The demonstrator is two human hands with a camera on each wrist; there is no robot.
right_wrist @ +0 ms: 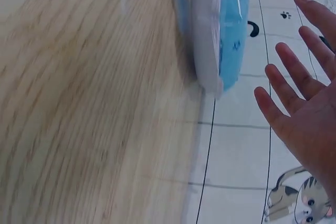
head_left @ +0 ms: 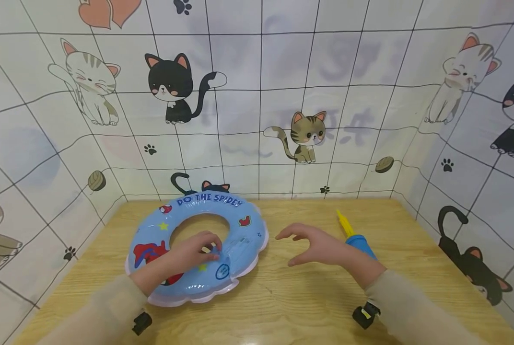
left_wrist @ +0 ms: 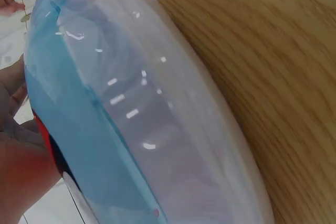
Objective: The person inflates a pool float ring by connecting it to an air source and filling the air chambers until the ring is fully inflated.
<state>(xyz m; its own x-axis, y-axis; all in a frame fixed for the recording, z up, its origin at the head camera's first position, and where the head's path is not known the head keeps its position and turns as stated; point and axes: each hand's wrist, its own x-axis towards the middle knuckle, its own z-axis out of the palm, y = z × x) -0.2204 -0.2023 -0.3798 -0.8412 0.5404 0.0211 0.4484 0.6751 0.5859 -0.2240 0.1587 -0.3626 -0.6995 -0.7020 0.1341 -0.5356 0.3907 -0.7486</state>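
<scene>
An inflated blue swim ring (head_left: pixel 241 251) with a pale scalloped edge and a red cartoon figure lies left of centre on the table. Over its near inner side, my left hand (head_left: pixel 194 251) pinches the small clear valve (head_left: pixel 216 252) between thumb and fingers. The ring's side (left_wrist: pixel 94 119) fills much of the left wrist view and partly hides that hand. To the right of the ring, my right hand (head_left: pixel 315 245) hovers above the table with fingers spread and nothing in them. The right wrist view shows the same hand (right_wrist: pixel 310 103) apart from the ring.
A blue hand pump (head_left: pixel 360 245) with a yellow nozzle (head_left: pixel 345 223) lies behind my right wrist. The wooden table (head_left: pixel 283 306) meets walls covered in cat-print sheeting (head_left: pixel 239 143) at the back and both sides.
</scene>
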